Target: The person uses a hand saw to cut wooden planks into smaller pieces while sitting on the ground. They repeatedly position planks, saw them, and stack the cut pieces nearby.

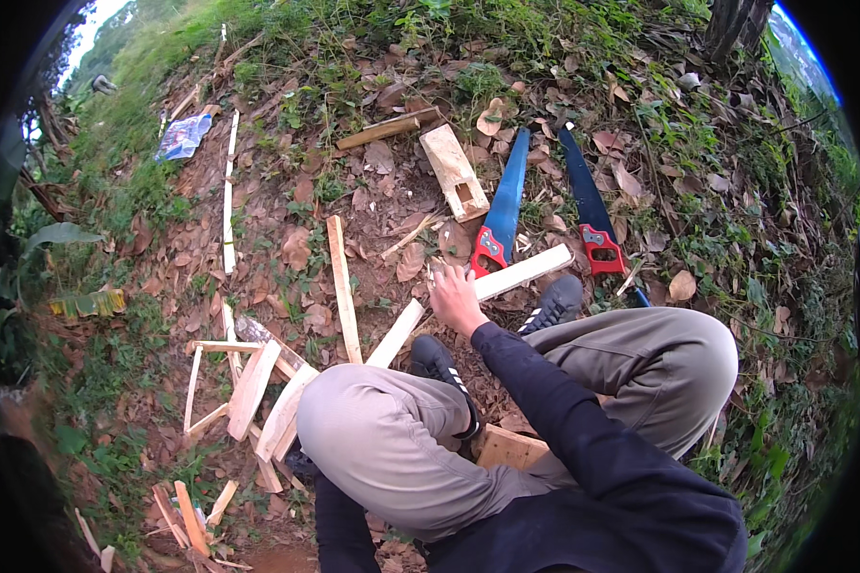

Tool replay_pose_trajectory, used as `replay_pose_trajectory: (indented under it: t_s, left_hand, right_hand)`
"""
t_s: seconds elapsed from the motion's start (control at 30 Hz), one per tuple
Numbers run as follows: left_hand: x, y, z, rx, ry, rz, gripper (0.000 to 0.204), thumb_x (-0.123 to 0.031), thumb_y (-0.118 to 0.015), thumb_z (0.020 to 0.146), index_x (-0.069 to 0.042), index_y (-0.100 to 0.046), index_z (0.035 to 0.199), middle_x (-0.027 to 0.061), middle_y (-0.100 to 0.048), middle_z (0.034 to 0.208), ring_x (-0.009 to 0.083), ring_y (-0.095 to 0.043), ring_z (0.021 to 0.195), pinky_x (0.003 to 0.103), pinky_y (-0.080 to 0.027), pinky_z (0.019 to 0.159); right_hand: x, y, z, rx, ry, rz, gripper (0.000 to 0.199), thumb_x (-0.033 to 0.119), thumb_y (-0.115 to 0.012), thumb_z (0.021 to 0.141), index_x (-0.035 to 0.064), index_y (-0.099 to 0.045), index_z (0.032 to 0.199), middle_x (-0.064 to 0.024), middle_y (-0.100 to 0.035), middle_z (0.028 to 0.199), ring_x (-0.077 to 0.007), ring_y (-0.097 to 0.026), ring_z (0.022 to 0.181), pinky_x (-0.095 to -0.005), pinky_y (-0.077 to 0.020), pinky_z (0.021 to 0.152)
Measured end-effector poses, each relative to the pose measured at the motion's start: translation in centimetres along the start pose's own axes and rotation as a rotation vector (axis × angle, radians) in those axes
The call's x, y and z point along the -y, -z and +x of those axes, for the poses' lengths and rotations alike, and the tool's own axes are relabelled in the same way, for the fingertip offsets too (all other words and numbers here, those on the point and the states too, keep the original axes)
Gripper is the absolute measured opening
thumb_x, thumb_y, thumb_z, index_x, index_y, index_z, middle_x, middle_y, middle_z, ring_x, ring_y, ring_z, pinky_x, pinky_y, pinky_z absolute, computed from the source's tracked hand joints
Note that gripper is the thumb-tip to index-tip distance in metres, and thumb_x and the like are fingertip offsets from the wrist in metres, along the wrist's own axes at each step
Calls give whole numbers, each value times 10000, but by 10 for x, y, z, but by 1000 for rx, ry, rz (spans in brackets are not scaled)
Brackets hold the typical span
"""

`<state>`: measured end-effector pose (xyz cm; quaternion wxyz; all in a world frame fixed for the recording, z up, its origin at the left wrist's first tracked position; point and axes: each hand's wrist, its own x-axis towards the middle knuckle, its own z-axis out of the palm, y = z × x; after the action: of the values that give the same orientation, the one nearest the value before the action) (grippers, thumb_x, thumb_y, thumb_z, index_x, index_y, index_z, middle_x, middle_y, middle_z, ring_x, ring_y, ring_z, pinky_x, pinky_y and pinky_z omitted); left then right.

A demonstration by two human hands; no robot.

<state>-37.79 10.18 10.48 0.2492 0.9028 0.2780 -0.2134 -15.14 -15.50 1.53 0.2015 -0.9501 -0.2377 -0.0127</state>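
Observation:
My right hand (457,298) is out in front of my feet with its fingers curled together. Whatever they grip, if anything, is too small to make out. It lies between two pale wooden strips, one (526,271) running off to the right past my shoe and another (396,334) slanting down toward my left knee. My left sleeve (342,525) shows below that knee, but the hand itself is hidden. Just beyond my right hand lies a handsaw (505,205) with a blue blade and red handle. A second red-handled saw (592,205) rests to its right.
A board with a square hole (454,174) and a narrow wooden piece (390,128) lie farther off. Another strip (342,286) and several leaning boards (255,390) are at left. A block (508,447) sits between my legs. Dry leaves and weeds cover the ground.

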Motion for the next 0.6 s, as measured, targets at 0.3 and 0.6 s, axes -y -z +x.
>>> replay_pose_trajectory:
  t_s: [0.3,0.6]
  left_hand:
    - [10,-37,-9,-228,-97,-284,592,-536,-711,880,47,-715,976,221,-731,863,321,-731,800,431,-558,741]
    - [-110,3,45,-360,-360,-716,569,-511,-742,869,39,-707,1009,191,-740,864,279,-736,778,403,-565,727]
  right_hand:
    - [-99,-1,-26,141,385,-449,421,152,-661,854,166,-564,1263,-85,-561,1171,-285,-551,1142,-656,-341,1043]
    - [-33,136,69,-66,199,15,585,183,-755,801,66,-439,1279,-167,-586,1077,-357,-629,988,-466,-536,764]
